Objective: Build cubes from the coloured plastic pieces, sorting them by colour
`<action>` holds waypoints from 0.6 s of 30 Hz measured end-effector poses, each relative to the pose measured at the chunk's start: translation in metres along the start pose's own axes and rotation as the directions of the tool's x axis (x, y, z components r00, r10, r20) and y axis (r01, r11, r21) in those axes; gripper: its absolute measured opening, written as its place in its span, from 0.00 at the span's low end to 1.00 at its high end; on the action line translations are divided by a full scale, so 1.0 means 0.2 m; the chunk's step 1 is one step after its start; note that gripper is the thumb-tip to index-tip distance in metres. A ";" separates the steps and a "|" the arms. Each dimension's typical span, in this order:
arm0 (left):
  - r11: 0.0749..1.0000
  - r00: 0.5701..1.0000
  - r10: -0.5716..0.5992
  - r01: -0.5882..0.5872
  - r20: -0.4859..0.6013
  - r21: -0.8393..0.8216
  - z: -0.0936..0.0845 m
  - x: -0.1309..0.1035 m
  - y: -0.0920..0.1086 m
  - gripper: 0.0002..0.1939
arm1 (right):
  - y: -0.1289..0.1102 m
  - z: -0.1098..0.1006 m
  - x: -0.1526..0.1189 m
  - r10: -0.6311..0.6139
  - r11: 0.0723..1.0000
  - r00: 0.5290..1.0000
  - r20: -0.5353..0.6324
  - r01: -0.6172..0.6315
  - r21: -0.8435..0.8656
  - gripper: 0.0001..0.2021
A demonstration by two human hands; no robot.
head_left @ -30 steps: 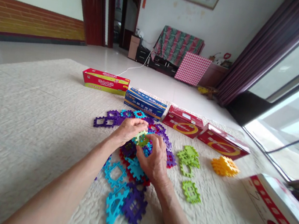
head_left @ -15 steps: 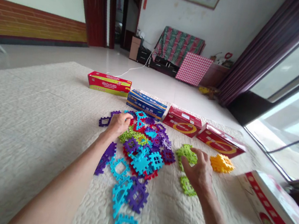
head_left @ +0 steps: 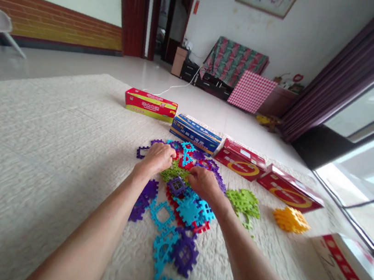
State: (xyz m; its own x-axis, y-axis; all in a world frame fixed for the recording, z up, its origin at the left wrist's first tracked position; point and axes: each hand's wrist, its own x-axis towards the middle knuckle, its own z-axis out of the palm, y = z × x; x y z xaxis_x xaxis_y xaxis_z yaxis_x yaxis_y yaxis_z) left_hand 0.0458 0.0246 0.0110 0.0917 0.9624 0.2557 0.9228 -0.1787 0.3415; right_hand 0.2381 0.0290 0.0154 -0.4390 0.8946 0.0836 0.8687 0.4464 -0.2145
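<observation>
A heap of interlocking plastic building pieces in purple, turquoise (head_left: 189,210), red and lime green lies on the quilted mat. At the heap's upper left, my left hand (head_left: 158,158) has its fingers closed together; whatever is between them is hidden. My right hand (head_left: 204,183) reaches over the heap's middle. Its fingers are bent and pressed together at the edge of the lime-green pieces (head_left: 172,173), and what they grip is hidden. Just below sits a purple window-shaped piece (head_left: 177,185). Nearer me are a turquoise frame (head_left: 161,215) and a purple piece (head_left: 185,253).
A separate lime-green pile (head_left: 243,201) and a yellow stack (head_left: 291,219) lie to the right. Behind the heap stand a red-yellow box (head_left: 150,105), a blue box (head_left: 195,134) and two dark red boxes (head_left: 240,160). A white-red box (head_left: 351,279) is at lower right.
My right hand has moved left from the separate lime-green pile to the heap, and its fingers have closed. My left hand stays at the heap's upper left. The view has shifted slightly.
</observation>
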 end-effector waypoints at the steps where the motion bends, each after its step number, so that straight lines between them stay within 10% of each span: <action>1: 1.000 1.000 0.020 -0.020 0.005 0.011 0.00 0.00 0.00 0.14 | 0.00 0.00 0.02 0.018 1.000 1.000 0.022 -0.018 -0.025 0.08; 8: 0.995 0.989 0.095 -0.097 0.117 0.013 0.08 -0.02 0.04 0.18 | -0.01 0.04 0.07 0.028 0.998 0.997 0.071 -0.024 -0.057 0.12; 18: 0.999 0.944 0.027 -0.032 0.330 0.008 -0.03 -0.03 0.08 0.22 | 0.32 -0.09 -0.14 0.064 0.997 0.936 -0.345 -0.048 0.055 0.13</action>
State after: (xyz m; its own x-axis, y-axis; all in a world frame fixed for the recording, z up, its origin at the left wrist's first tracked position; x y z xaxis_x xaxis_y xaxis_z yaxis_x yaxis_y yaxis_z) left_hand 0.0579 0.0144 0.0194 0.2353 0.9707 -0.0480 0.9222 -0.2074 0.3263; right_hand 0.3106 0.0321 0.0164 -0.2761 0.8736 0.4007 0.8751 0.4009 -0.2711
